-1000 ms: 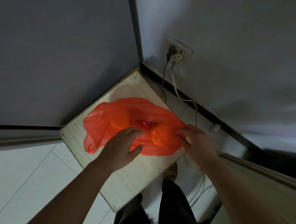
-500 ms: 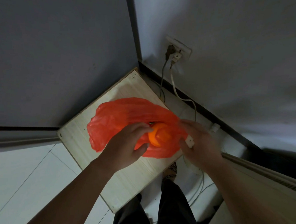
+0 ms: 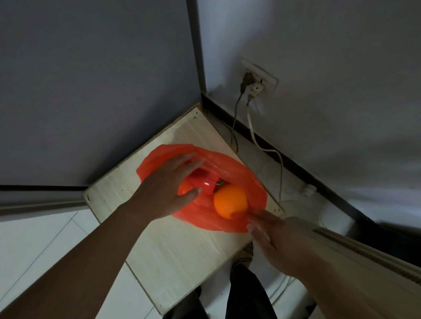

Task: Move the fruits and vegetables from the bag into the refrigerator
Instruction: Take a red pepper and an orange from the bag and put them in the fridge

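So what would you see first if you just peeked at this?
The bright red bag jumps out, lying open on the pale wooden board in the dim corner. Inside it sit a round orange and a shiny red pepper beside it. The left hand is spread over the opening, and the right hand touches the bag's near edge.

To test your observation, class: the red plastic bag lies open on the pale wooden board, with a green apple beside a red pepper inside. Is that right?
Not quite. The head view shows an orange, not a green apple, beside the red pepper. The rest stands: the red plastic bag lies open on the pale wooden board.
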A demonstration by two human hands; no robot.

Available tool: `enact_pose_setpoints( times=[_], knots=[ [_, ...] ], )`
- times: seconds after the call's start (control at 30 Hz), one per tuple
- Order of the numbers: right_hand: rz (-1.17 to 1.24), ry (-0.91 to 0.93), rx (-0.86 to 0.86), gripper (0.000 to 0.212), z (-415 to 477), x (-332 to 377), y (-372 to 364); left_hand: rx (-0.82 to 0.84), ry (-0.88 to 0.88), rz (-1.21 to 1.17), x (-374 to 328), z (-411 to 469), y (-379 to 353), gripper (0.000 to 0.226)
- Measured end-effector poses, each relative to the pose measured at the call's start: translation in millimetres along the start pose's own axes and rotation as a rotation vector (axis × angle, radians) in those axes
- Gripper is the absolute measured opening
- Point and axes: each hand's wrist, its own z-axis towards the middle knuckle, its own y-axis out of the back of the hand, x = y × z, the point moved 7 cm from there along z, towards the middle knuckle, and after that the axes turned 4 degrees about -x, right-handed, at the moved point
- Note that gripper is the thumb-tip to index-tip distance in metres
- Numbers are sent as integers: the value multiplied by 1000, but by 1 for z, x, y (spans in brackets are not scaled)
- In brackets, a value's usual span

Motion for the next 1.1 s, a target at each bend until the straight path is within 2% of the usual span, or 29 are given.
enact_pose_setpoints(
  times=[0.1, 0.17, 0.2, 0.37, 0.47, 0.57, 0.73, 0.87, 0.97, 1.1],
  knots=[
    [49, -45, -89, 49, 19, -4, 8, 76, 64, 12, 15, 7, -4, 75],
    [-10, -61, -183, 35, 37, -5, 15, 133, 93, 35, 22, 10, -8, 73],
    [-53, -64, -215, 35, 46, -3, 17, 140, 89, 51, 22, 11, -9, 71],
    [-166, -42, -262, 32, 74, 20, 11, 56, 39, 38, 11, 14, -5, 68],
    [-215, -73, -270, 38, 75, 19, 10, -41, 10, -21, 4, 11, 1, 61],
    [-242, -102, -310, 27, 67, 13, 9, -88, -4, -85, -1, 4, 2, 57],
    [-257, -178, -251, 29, 47, -9, 4, -79, -17, -126, -8, -5, -2, 52],
    [-250, -104, -297, 22, 44, -13, 7, -88, -32, -163, -11, -7, 2, 53],
    [-253, 4, -339, 35, 50, -5, 6, -103, -36, -169, -14, -9, 5, 49],
    [-116, 41, -168, 51, 58, -2, -7, -118, -60, -145, -17, -10, 5, 47]
  ],
)
